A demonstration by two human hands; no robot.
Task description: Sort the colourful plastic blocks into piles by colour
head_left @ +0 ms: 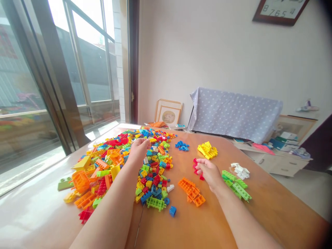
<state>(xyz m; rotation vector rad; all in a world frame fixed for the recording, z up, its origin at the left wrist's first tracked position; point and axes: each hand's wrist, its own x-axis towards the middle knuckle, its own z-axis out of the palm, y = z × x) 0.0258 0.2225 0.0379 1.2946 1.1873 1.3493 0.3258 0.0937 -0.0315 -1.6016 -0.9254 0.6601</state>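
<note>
My left hand (pixel 139 149) reaches over the far part of a large mixed pile of toy building bricks (pixel 157 180). Its fingers are pinched together, and what they hold, if anything, is too small to make out. On the right, my right hand (pixel 209 173) has its fingers closed on a red toy brick (pixel 195 166) at a small red group. Around it lie orange bricks (pixel 191 191), light green bricks (pixel 236 185), yellow bricks (pixel 207 149), blue bricks (pixel 182 146) and white bricks (pixel 240 171), each colour in its own group.
The brown table (pixel 166 231) carries all the bricks. A single blue brick (pixel 172 211) lies near the pile's front edge. Glass windows (pixel 90 62) stand at the left. Behind the table are a dotted cloth (pixel 233 112), a framed picture (pixel 168 114) and a drawer cabinet (pixel 280 164).
</note>
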